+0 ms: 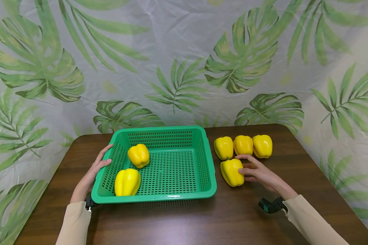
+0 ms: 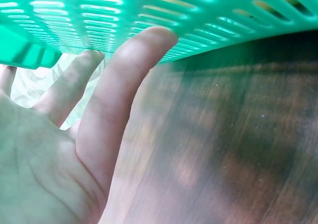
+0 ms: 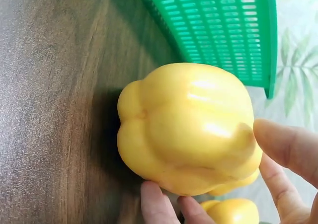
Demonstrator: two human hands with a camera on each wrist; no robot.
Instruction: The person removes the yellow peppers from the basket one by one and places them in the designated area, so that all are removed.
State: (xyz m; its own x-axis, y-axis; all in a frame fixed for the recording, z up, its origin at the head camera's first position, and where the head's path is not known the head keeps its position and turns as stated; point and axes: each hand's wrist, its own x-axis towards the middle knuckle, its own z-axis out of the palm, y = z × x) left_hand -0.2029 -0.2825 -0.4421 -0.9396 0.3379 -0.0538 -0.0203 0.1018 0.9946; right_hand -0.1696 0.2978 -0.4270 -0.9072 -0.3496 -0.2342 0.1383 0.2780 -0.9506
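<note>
My right hand (image 1: 257, 173) holds a yellow bell pepper (image 1: 231, 172) between thumb and fingertips, just right of a green plastic basket (image 1: 159, 198). Up close in the right wrist view, the thumb (image 3: 280, 139) is against one side of the pepper and the other fingertips reach its lower side. My left hand (image 1: 92, 173) touches the basket's left side with its fingers extended, and in the left wrist view the thumb (image 2: 121, 92) lies along the slotted wall. Inside the basket sit two more yellow bell peppers, one farther back (image 1: 138, 156) and one near the front left corner (image 1: 127, 182).
Behind the held pepper, three yellow bell peppers stand in a row: left (image 1: 223, 148), middle (image 1: 243, 145) and right (image 1: 262, 146). Everything stands on a dark wooden table (image 1: 178, 224). A leaf-patterned cloth (image 1: 178, 44) hangs behind its far edge.
</note>
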